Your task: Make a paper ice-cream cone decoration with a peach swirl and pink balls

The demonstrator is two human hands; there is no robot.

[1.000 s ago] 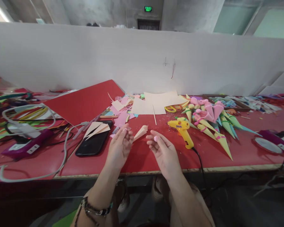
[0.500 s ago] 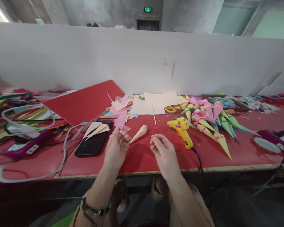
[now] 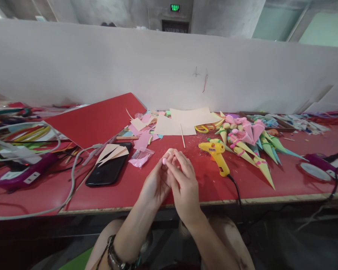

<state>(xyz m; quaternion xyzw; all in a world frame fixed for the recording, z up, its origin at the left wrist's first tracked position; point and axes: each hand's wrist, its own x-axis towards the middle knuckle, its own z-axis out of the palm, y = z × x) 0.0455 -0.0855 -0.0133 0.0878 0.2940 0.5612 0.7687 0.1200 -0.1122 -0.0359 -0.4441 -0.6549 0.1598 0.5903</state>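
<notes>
Both hands meet above the red tabletop, just in front of the paper cone. A small pink ball (image 3: 165, 161), which looks like soft clay, sits at their fingertips. My left hand (image 3: 155, 183) is curled, its thumb against the ball. My right hand (image 3: 184, 185) has its fingers bent over the left, with the index fingertip pressed to the ball. The peach paper cone (image 3: 170, 150) shows only its top edge behind the fingers. To the left lies a crumpled clear bag (image 3: 141, 157) with pink stuff in it.
A yellow glue gun (image 3: 218, 155) lies to the right, its cord running over the table edge. Beyond it are several paper cones (image 3: 264, 174) with pink and green trim. A black phone (image 3: 108, 172) under folded paper lies left. A thin white stick (image 3: 182, 135) lies ahead.
My hands were apart and have come together over the table. The pink ball now shows between them. The clear bag by my left hand is now uncovered.
</notes>
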